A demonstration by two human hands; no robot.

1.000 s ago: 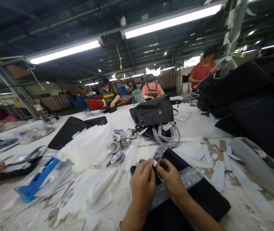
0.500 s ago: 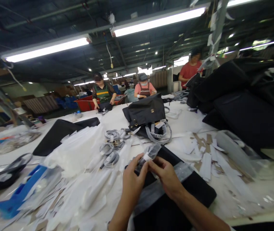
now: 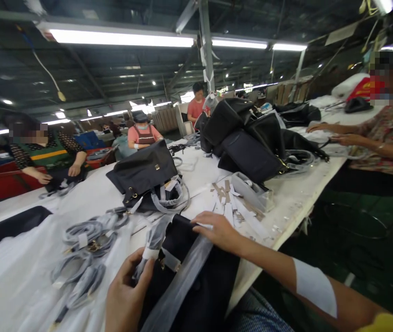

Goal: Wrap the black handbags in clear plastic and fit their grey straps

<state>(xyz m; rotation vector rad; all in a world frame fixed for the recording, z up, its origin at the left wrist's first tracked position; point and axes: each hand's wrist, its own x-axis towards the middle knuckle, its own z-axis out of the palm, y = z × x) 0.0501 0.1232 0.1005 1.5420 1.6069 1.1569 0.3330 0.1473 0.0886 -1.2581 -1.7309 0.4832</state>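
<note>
My left hand (image 3: 127, 290) is closed around a plastic-wrapped grey strap (image 3: 153, 240) with a white label band, held upright near the table's front edge. My right hand (image 3: 217, 230) rests with fingers curled on the far edge of a black bag (image 3: 196, 276) lying flat before me. A long clear plastic strip (image 3: 178, 286) runs across that bag. Whether the right fingers pinch anything is hidden.
Coiled grey straps (image 3: 85, 240) lie left on the white table (image 3: 286, 203). A black handbag (image 3: 144, 173) stands behind, with stacked black bags (image 3: 248, 138) to the right. Paper scraps (image 3: 227, 203) and a clear tray (image 3: 251, 191) lie near. Other people work around the table.
The view has swung right. My hands have parted: the left keeps the wrapped strap, the right has moved onto the black bag's far edge.
</note>
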